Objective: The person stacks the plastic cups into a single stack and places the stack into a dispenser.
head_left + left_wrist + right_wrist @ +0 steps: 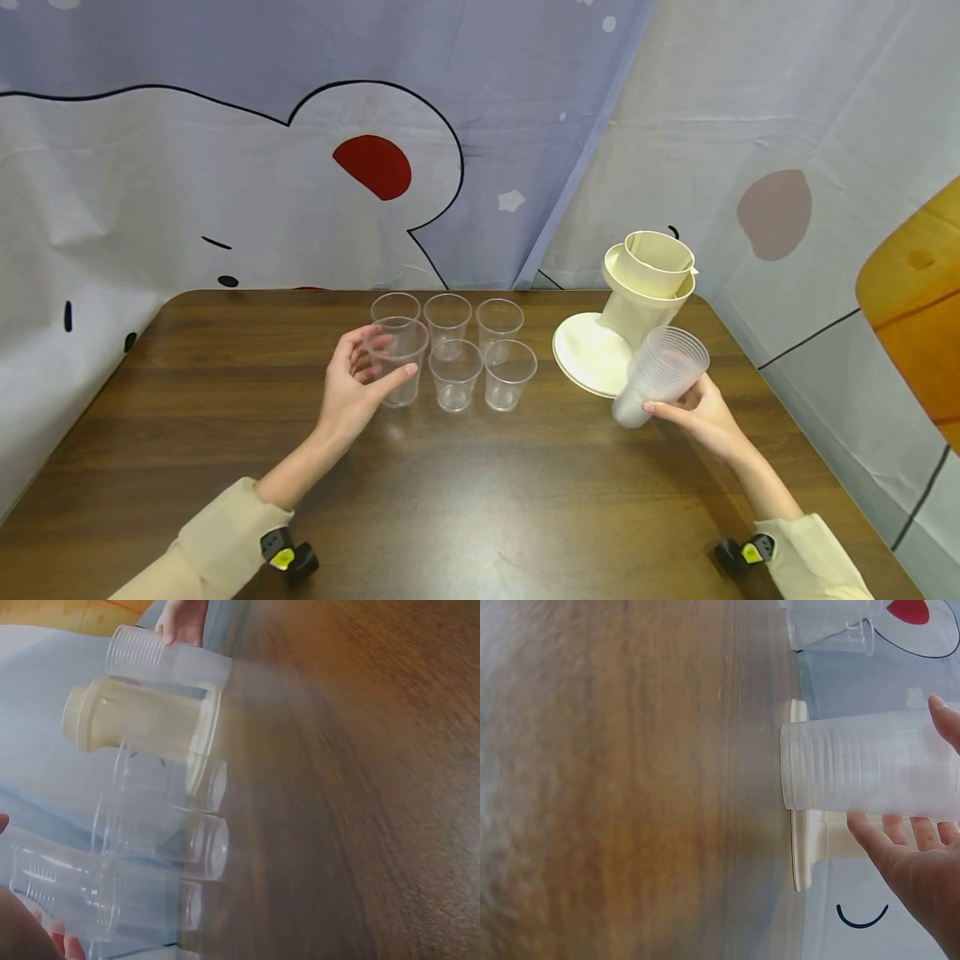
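Note:
My left hand (356,375) has its thumb and fingers around a clear plastic cup (399,340) at the front left of a group of clear cups. In the left wrist view that cup (56,881) lines up over another clear cup (161,904) standing on the table, their outlines overlapping. My right hand (701,417) grips a tall stack of nested clear cups (663,371), rims up and tilted to the right. Fingers and thumb lie on opposite sides of the stack (885,761) in the right wrist view.
Several upright clear cups (505,385) stand in two rows at the table's middle. Behind the stack is a cream plastic holder (637,312) with a round base plate (592,354). A printed cloth (510,125) hangs behind the brown wooden table (465,517).

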Available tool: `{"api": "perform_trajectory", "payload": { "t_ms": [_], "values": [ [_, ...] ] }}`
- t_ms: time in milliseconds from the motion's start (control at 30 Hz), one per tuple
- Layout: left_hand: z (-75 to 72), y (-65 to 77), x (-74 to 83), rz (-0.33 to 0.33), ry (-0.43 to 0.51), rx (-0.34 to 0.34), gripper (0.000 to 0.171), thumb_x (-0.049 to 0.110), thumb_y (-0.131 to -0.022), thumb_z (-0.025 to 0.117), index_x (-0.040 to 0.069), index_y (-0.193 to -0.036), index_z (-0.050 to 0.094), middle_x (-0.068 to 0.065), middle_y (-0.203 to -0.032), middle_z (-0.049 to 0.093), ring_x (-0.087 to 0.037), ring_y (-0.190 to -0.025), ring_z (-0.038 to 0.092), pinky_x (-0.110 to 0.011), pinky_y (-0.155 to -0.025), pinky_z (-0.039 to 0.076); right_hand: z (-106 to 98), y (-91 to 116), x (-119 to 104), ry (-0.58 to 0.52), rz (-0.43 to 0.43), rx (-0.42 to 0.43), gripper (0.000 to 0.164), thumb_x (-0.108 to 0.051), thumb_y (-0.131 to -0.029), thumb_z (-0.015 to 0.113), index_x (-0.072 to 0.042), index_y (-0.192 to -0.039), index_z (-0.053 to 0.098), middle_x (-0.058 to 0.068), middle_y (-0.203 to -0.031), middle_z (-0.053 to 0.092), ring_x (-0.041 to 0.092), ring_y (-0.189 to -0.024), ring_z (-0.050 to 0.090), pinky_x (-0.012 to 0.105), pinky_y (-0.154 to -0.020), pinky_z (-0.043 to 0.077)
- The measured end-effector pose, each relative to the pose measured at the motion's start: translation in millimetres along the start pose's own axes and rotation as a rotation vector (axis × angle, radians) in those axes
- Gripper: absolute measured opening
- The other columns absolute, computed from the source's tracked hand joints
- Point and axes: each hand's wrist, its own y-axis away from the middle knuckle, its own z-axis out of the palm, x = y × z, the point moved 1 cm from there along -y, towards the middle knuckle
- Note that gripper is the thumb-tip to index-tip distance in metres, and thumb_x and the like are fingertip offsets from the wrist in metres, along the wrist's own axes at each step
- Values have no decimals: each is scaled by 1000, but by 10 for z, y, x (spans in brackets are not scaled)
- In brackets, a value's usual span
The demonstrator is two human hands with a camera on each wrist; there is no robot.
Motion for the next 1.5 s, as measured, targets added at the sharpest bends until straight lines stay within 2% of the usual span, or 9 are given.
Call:
{"api": "perform_trajectory", "payload": {
  "t_ms": [300, 533, 767, 900, 1067, 1333, 1500],
  "values": [
    [45, 6, 86, 34, 11, 5, 67, 5, -77, 78, 4, -134, 43, -13, -129, 56, -7, -106, 52, -19, -89, 44, -12, -4, 33, 14, 18, 1, 64, 13, -79, 66, -17, -131, 42, -8, -115, 57, 1, -99, 62, 17, -80, 55],
    [80, 16, 144, 69, 21, 16, 65, 4, -76, 78, 4, -132, 45, -13, -127, 58, -20, -111, 52, -20, -89, 44, -18, -11, 33, 56, 12, 7, 64, 11, -79, 68, -16, -130, 42, -9, -114, 57, -1, -100, 61, 16, -80, 54],
    [150, 33, 211, 85, 37, 21, 64, 4, -75, 79, 6, -130, 47, -9, -125, 59, -8, -103, 52, -23, -90, 44, -9, -12, 24, 49, 12, 8, 64, 11, -79, 68, -17, -131, 41, -8, -114, 57, -1, -101, 61, 16, -81, 54],
    [199, 33, 239, 96, 51, 7, 65, 5, -75, 79, 7, -131, 47, -8, -125, 58, -11, -105, 52, -26, -91, 43, -11, -9, 22, 51, 11, 8, 65, 11, -79, 67, -17, -131, 41, -8, -115, 56, -1, -101, 60, 16, -81, 54],
    [268, 26, 270, 117, 73, -15, 66, 4, -74, 79, 7, -132, 46, -11, -125, 57, -23, -108, 51, -29, -91, 43, -13, -10, 18, 62, 8, 7, 65, 11, -79, 67, -16, -132, 41, -9, -115, 56, -1, -102, 60, 15, -82, 53],
    [409, 29, 349, 132, 92, -51, 67, 5, -73, 80, 9, -132, 48, -9, -125, 59, -15, -105, 54, -30, -92, 45, 2, -6, -14, 38, -1, 1, 64, 13, -79, 66, -16, -131, 42, -9, -115, 58, 0, -101, 61, 16, -81, 54],
    [492, 31, 386, 148, 102, -85, 66, 4, -72, 80, 8, -130, 49, -10, -125, 60, -23, -108, 55, -33, -93, 46, 1, -4, -23, 31, 2, 1, 63, 13, -80, 66, -16, -130, 42, -9, -115, 58, 0, -101, 61, 16, -81, 54]
  ]
}}
